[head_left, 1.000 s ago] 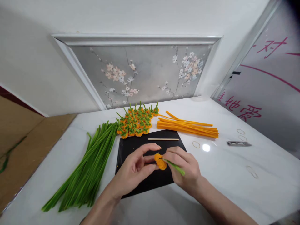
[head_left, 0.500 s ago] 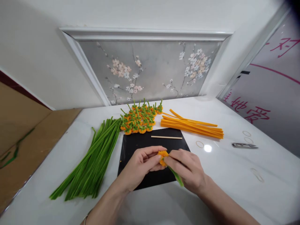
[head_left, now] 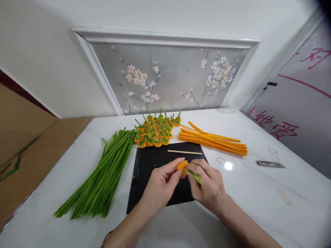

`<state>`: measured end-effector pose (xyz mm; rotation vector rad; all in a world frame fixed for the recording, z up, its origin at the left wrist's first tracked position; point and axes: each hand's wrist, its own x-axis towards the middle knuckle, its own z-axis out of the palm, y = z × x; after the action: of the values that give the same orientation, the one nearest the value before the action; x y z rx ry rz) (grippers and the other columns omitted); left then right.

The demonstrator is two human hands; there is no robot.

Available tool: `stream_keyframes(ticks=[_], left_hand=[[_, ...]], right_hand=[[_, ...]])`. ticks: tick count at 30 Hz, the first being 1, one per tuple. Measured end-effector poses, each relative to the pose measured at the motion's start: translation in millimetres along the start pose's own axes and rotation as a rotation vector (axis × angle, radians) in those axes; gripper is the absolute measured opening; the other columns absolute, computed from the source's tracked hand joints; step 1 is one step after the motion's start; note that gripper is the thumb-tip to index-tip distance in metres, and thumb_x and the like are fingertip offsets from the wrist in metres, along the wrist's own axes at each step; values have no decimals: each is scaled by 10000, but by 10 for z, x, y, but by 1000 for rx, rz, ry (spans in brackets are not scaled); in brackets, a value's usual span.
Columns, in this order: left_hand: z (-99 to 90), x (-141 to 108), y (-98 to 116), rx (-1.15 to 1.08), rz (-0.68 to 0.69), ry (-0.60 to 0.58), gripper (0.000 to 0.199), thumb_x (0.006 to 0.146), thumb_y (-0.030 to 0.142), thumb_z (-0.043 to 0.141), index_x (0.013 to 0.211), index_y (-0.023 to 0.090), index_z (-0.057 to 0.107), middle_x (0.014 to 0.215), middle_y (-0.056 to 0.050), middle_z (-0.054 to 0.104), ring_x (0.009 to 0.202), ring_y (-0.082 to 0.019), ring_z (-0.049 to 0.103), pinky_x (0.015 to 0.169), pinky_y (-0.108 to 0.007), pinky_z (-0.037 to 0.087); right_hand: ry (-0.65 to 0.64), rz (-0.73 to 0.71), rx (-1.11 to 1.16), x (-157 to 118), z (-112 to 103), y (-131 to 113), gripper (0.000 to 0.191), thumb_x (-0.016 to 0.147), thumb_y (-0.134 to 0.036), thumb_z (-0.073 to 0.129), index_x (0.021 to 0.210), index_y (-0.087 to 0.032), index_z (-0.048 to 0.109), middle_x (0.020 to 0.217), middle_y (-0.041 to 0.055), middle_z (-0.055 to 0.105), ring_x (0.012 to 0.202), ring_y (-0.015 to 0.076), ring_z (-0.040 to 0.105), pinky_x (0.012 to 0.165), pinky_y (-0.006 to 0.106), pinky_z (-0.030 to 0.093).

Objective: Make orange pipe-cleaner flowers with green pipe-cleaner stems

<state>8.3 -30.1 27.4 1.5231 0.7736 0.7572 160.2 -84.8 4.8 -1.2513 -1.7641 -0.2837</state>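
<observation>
Over a black mat [head_left: 147,162], my left hand [head_left: 162,182] pinches a small orange pipe-cleaner flower [head_left: 182,166] between thumb and fingers. My right hand [head_left: 208,182] is closed at the flower's right side, gripping a green pipe cleaner [head_left: 194,176] whose end sticks out past the fingers toward the lower right. The green strand meets the flower's underside, though the fingers hide the exact join. A thin wooden stick [head_left: 184,152] lies on the mat just beyond both hands.
Several finished orange flowers with green stems [head_left: 155,132] cluster behind the mat. Green pipe cleaners [head_left: 100,179] lie left; orange pipe cleaners [head_left: 214,139] lie at the back right. Small thread snips [head_left: 270,164] and rubber bands [head_left: 221,161] are on the white table [head_left: 248,199].
The flower has tilted and shifted slightly right in my fingers. My right hand has turned, and the green strand's free end has swung upward. The camera view has moved a little.
</observation>
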Motion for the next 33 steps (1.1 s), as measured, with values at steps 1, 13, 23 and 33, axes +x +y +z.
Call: stream_keyframes(ticks=[1,13,23,33], left_hand=[[27,-10,-13,2,24,21,343,861,219,576,1197,200,643,1133,-49,699,950,-199,685,894,-316,550],[361,-152,-203,-58,60,343,320,884,259,558,1194,248,634,1244,-5,642,1107,-166,620,961,-222,494],[204,9,-179,-285,1,366,500,809,234,636,1291,152,532,1202,-85,661,1110,-209,621,979,-312,494],[210,-5,-262,-44,128,396,431,833,215,604,1261,174,575,1212,-61,655,1108,-196,623,996,-306,489]], right_hand=[[0,16,-9,-5,4,-1,188,839,-42,500,978,-154,558,893,93,624,743,162,607,610,258,500],[66,121,-23,-10,140,-103,106,851,-81,509,892,-170,552,751,41,607,605,128,564,543,240,436],[-26,170,112,29,200,-13,110,912,-131,469,968,-194,540,857,53,631,777,147,626,697,250,523],[-10,185,182,29,211,-25,143,913,-140,453,957,-177,585,834,67,647,753,165,621,685,275,512]])
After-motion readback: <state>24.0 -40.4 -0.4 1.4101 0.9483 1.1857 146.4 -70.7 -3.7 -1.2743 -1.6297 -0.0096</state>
